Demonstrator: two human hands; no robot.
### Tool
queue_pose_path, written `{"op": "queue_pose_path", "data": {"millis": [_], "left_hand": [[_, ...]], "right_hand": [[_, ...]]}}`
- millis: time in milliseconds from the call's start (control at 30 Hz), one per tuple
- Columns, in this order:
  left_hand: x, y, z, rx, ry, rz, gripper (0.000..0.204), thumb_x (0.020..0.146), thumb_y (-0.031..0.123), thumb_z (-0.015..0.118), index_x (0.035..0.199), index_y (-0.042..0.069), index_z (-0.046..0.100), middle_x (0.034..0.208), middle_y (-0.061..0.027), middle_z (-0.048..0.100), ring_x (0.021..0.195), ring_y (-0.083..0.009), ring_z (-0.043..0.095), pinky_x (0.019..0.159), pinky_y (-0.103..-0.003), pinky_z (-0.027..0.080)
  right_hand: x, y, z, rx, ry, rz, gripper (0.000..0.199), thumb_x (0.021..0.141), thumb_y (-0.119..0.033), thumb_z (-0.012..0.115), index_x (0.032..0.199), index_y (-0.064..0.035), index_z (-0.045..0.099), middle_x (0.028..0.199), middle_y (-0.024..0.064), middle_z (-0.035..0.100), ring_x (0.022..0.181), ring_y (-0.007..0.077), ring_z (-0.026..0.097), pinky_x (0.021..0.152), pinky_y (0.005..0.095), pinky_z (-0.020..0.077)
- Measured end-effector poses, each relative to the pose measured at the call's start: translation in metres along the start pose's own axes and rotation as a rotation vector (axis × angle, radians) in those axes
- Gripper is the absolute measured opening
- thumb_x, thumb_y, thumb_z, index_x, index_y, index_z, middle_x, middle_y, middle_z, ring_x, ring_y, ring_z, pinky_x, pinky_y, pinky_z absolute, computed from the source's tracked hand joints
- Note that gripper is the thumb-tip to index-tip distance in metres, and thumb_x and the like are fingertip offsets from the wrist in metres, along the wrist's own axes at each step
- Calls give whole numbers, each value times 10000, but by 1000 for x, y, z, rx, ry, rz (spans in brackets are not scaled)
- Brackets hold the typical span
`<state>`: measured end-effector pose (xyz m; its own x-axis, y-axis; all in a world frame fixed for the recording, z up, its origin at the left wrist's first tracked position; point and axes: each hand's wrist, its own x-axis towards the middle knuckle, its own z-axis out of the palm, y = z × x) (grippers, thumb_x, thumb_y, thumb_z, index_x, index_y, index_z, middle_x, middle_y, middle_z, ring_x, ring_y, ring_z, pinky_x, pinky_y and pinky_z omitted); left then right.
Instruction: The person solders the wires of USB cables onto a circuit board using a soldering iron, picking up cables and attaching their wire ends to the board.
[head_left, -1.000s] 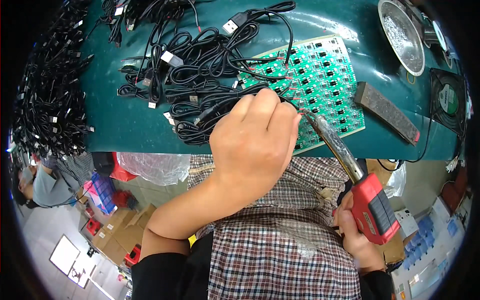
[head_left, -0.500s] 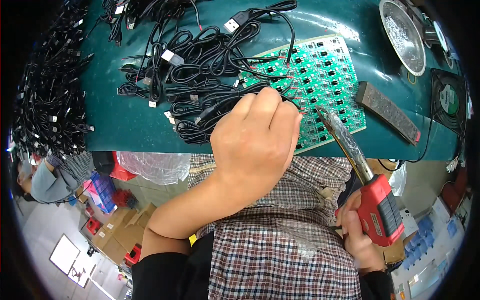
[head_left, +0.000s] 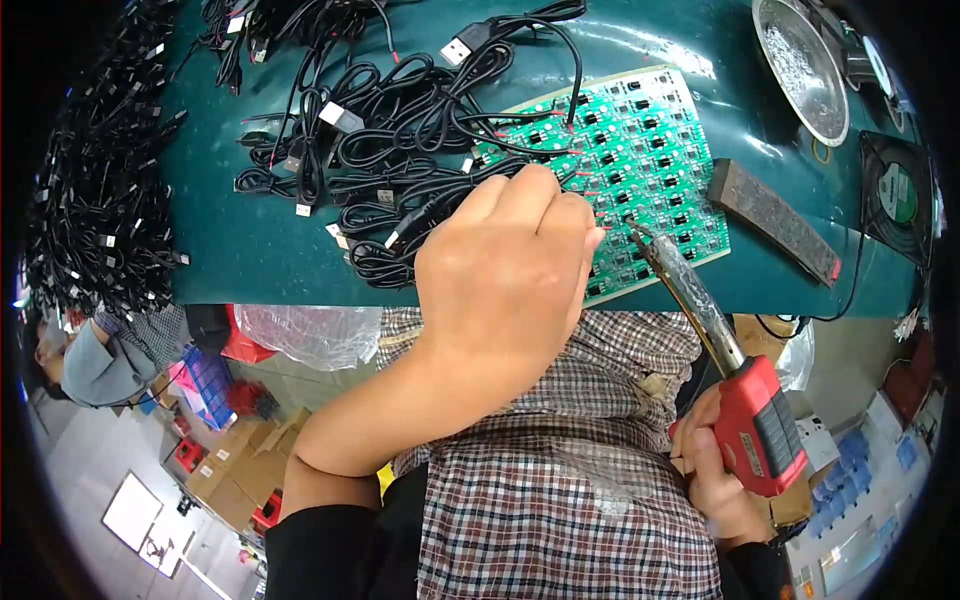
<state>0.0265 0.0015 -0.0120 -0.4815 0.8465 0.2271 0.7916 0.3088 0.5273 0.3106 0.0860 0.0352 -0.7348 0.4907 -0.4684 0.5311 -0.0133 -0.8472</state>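
My left hand (head_left: 505,265) is closed in a pinch over the left edge of a green circuit board panel (head_left: 650,150). A black USB cable (head_left: 432,212) runs in under it, and red wire ends show beside the fingertips; the grip itself is hidden below the knuckles. Lower right, my right hand (head_left: 715,480) is wrapped round the red and black handle of a soldering iron (head_left: 762,425). Its metal barrel slants up and left, the dark tip over the board just right of my left fingers. Several cables lie with their stripped ends across the board.
Coiled black cables (head_left: 400,130) lie left of the board, and a thick cable bundle (head_left: 100,200) hangs at the far left. Right of the board are a dark grey block (head_left: 775,220), a metal dish (head_left: 805,85) and a small fan (head_left: 893,195). The table's near edge borders my checked apron (head_left: 560,500).
The soldering iron's tip has dropped slightly toward the table's near edge. My left hand keeps its pinch, and the whole view has shifted a little.
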Motion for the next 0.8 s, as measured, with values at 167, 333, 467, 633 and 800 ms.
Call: {"op": "queue_pose_path", "data": {"millis": [167,333,467,633,800], "left_hand": [[0,-1,-1,19,-28,8,134,818,100,816,850,92,686,822,-50,622,728,-271,626,630,-390,498],[0,0,-2,29,-34,22,144,801,93,826,855,96,692,824,-48,620,730,-269,618,629,-386,498],[0,0,-2,23,-32,32,152,793,89,832,858,96,694,820,-48,617,727,-268,616,626,-386,497],[-1,2,-2,32,-42,9,154,792,88,832,859,95,694,822,-49,618,727,-267,616,620,-388,497],[-2,1,0,26,-33,15,156,791,83,833,859,95,693,824,-50,616,727,-267,614,620,-387,496]], "right_hand": [[-4,-9,4,45,101,239,85,884,-7,707,964,-24,685,818,64,649,772,208,655,734,350,532],[0,-1,6,41,4,71,193,1022,-185,596,1006,-67,445,783,53,480,561,118,445,567,306,459],[3,-12,8,149,7,210,206,1006,-150,610,978,-88,416,852,68,484,599,126,456,595,316,463],[-1,-6,9,115,23,223,192,998,-131,607,965,-86,424,836,67,479,613,131,468,605,320,463],[-2,-7,5,146,36,269,213,899,42,672,1109,19,696,885,79,675,802,175,663,757,330,544]]}}
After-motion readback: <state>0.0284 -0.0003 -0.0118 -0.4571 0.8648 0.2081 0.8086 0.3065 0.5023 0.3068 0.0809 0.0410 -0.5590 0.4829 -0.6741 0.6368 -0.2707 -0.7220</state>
